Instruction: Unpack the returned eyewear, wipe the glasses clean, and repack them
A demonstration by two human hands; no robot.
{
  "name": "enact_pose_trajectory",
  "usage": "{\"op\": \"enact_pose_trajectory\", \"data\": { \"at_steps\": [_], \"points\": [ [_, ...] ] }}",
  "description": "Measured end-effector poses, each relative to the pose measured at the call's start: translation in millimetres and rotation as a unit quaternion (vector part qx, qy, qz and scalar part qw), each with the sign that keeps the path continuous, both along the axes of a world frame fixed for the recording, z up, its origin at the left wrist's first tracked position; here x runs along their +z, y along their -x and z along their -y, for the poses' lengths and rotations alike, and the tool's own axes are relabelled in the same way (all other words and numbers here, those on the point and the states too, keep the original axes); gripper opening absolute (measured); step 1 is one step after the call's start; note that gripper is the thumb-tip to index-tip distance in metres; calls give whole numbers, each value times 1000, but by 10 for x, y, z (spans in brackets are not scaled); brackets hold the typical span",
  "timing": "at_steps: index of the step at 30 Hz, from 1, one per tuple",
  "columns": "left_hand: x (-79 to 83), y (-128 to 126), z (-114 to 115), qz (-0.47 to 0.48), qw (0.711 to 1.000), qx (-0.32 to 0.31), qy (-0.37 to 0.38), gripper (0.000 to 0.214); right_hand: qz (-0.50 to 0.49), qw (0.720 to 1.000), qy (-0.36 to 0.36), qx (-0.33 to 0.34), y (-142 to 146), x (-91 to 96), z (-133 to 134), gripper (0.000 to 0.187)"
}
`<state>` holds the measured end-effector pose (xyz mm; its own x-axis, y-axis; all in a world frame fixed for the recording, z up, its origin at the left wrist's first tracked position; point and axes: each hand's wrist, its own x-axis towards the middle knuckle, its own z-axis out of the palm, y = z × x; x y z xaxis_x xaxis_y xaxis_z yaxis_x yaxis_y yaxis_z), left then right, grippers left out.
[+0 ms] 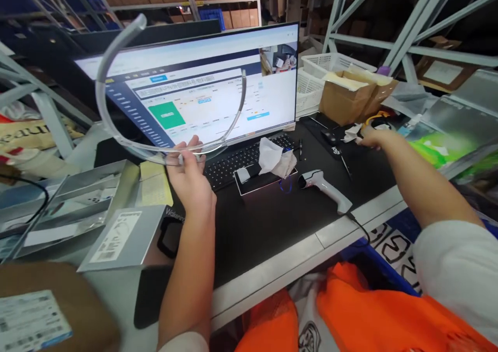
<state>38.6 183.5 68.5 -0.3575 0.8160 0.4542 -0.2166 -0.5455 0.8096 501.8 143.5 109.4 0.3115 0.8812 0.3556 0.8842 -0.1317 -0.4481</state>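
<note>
My left hand [189, 171] is closed on a clear curved plastic tube [101, 77], holding it up in front of the monitor [202, 90]. The tube loops from upper left round to the right of the screen. My right hand [374, 138] reaches far right across the black desk mat [272, 217], its fingers resting by crumpled white paper [353, 132] and a yellow-and-black object [376, 118]; whether it grips anything is hidden. A white barcode scanner [327, 187] lies between my arms, near a keyboard [237, 161] and a crumpled tissue [275, 159].
Brown cardboard boxes [352, 95] and a white basket [324, 66] stand behind the right hand. Silver foil bags [128, 238] and a labelled brown parcel [46, 310] lie at left. A black mouse [330, 136] sits by the screen. Metal shelving rises behind.
</note>
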Motion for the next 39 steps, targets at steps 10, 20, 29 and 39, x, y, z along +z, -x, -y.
{"op": "enact_pose_trajectory", "data": {
  "at_steps": [10, 20, 29, 39],
  "points": [
    [-135, -210, 12, 10, 998, -55, 30, 59, -26, 960, -77, 267, 1925, 120, 201, 38],
    [-29, -93, 13, 73, 996, -15, -43, 60, 232, 898, 185, 324, 2992, -34, -394, 37],
    [-41, -125, 25, 87, 994, -49, -38, 58, 189, 915, 182, 305, 3036, -404, -596, 28],
    [149, -164, 255, 177, 964, -194, 50, 28, -280, 900, -209, 262, 2732, 201, -672, 21]
  ]
}}
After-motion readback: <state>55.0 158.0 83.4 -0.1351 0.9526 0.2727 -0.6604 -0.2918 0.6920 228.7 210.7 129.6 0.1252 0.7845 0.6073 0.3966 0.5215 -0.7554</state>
